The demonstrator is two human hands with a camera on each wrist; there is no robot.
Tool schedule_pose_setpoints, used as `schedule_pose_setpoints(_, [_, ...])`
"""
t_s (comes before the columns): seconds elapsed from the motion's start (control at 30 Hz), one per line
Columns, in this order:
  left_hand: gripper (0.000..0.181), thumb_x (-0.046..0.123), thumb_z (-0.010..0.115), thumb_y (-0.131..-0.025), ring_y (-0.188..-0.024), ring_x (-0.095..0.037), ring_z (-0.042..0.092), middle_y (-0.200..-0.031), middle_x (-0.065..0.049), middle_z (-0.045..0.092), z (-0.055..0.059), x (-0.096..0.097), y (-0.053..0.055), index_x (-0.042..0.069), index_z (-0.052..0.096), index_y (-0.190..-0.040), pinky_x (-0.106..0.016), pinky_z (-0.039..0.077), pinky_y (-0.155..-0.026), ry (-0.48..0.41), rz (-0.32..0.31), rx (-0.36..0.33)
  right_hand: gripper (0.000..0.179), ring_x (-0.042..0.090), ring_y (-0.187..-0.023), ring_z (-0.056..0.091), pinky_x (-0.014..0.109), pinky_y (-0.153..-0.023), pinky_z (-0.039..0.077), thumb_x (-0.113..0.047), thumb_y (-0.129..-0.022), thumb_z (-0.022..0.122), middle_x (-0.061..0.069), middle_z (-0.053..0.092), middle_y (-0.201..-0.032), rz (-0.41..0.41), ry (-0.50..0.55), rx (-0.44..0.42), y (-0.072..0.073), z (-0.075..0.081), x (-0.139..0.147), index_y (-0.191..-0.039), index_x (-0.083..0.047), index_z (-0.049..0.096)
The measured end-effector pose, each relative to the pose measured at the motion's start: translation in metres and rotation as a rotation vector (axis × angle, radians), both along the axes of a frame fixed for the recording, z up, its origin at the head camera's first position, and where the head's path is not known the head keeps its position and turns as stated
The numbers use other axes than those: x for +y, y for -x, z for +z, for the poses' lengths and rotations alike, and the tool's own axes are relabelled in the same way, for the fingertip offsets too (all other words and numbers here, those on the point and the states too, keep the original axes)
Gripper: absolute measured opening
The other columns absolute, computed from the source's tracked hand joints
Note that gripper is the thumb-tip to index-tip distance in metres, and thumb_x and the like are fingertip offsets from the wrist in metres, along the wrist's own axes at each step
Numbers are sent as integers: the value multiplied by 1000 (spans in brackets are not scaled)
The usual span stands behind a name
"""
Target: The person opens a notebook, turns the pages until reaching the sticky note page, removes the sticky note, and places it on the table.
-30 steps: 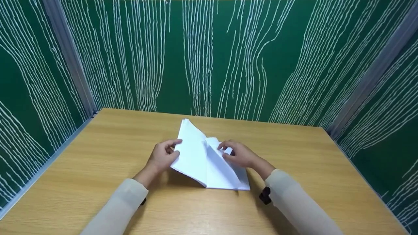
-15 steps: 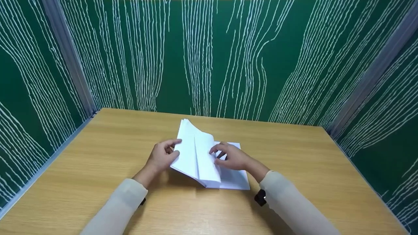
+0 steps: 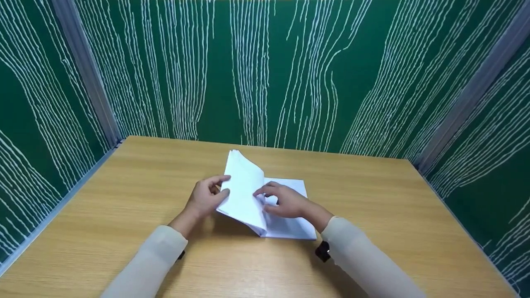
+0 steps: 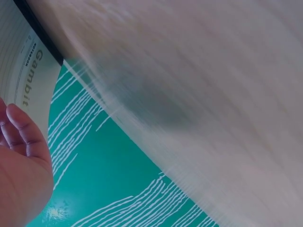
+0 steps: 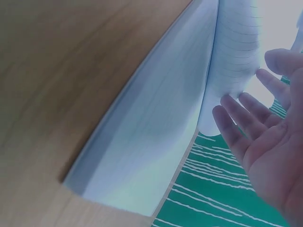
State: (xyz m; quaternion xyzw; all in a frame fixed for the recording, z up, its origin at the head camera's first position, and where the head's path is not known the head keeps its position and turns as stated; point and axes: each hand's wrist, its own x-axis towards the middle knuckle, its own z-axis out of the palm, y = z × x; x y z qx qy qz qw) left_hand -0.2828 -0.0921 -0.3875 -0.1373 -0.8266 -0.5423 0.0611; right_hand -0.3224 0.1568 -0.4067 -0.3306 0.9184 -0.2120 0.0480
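A notebook (image 3: 244,182) with ruled white pages lies open in the middle of the head view, its left half tilted up off the table. My left hand (image 3: 205,194) grips the left edge, thumb on the page and fingers behind. In the left wrist view the back side shows a cover (image 4: 28,71) printed "Gambit" and "NOTEBOOK". My right hand (image 3: 285,200) is over the middle of the notebook. The right wrist view shows its fingers (image 5: 244,116) loosely extended against a curved page (image 5: 236,52). The right half (image 5: 142,123) lies flat.
The wooden table (image 3: 124,198) extends around the notebook on all sides. Green panels (image 3: 281,82) with wavy white lines stand behind and at both sides, with grey posts (image 3: 91,78) at the corners. A black device (image 3: 323,251) is at the right wrist.
My right hand has moved left, and a page has swung from the right side over onto the raised left half. The left hand keeps its grip in place.
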Motion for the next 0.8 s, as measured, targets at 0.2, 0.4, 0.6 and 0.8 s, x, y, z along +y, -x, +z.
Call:
schedule_pose_setpoints(0.2, [39,22,65,-76,-72,-18,47,-94,-2,54,-11,-1,10,16,58,-114,-20,41,-59,11,10,29,41,10,-111,46,38,-82,46,-27,-81,55,-10,47,-123,56,3,28,-1,0,-3,-121,-35,48])
schedule_pose_setpoints(0.4, [38,21,65,-75,-72,-16,47,-90,0,52,-27,-5,20,24,59,-112,-22,41,-57,14,19,19,44,13,-111,46,37,-81,46,-27,-81,55,-10,45,-125,76,-8,6,-1,-2,-3,-123,-37,44])
schedule_pose_setpoints(0.6, [38,13,62,-77,-73,-19,46,-92,-6,53,-7,-3,7,14,58,-115,-23,40,-60,12,-5,7,36,19,-105,52,38,-84,44,-26,-82,55,-3,51,-118,-57,41,32,9,-1,6,-118,-25,51])
schedule_pose_setpoints(0.8, [38,13,61,-77,-73,-19,46,-93,-5,53,-12,-2,13,15,57,-115,-23,40,-59,16,4,11,27,17,-97,52,35,-81,45,-21,-81,57,1,54,-108,-335,81,52,19,-1,26,-108,-19,57])
